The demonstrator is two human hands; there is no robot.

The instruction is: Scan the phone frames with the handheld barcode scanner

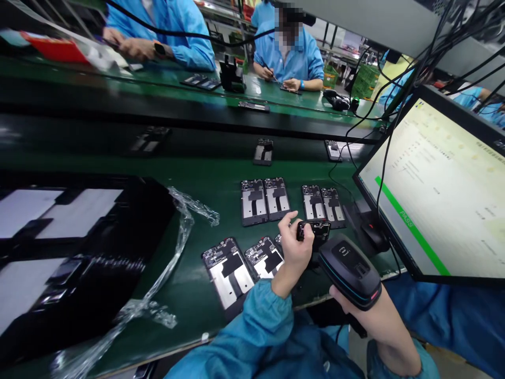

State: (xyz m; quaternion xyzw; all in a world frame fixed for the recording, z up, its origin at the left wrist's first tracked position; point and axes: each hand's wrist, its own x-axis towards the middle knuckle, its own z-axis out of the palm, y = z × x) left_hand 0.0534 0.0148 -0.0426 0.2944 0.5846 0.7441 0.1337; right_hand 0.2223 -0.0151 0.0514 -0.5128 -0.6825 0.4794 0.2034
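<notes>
With thumb and fingers, my left hand [294,248] pinches an opened phone [320,231], tilted up off the bench with its circuit parts showing. My right hand [344,301] is wrapped round a black handheld barcode scanner [349,268], whose body hides most of the fingers. The scanner's head is close to the held phone. Beside my left wrist lie two opened phones, a nearer one [232,273] and another [265,258], with a further one partly hidden by the hand. Beyond the hands are a left pair of opened phones [254,202] and a right pair [313,202].
A monitor [437,195] showing a green PASS bar stands at right, cables hanging before it. Crumpled clear plastic [183,231] lies by a black tray [150,210] at left. More opened phones [263,151] lie further back. Two people in blue sit across the raised ledge [189,108].
</notes>
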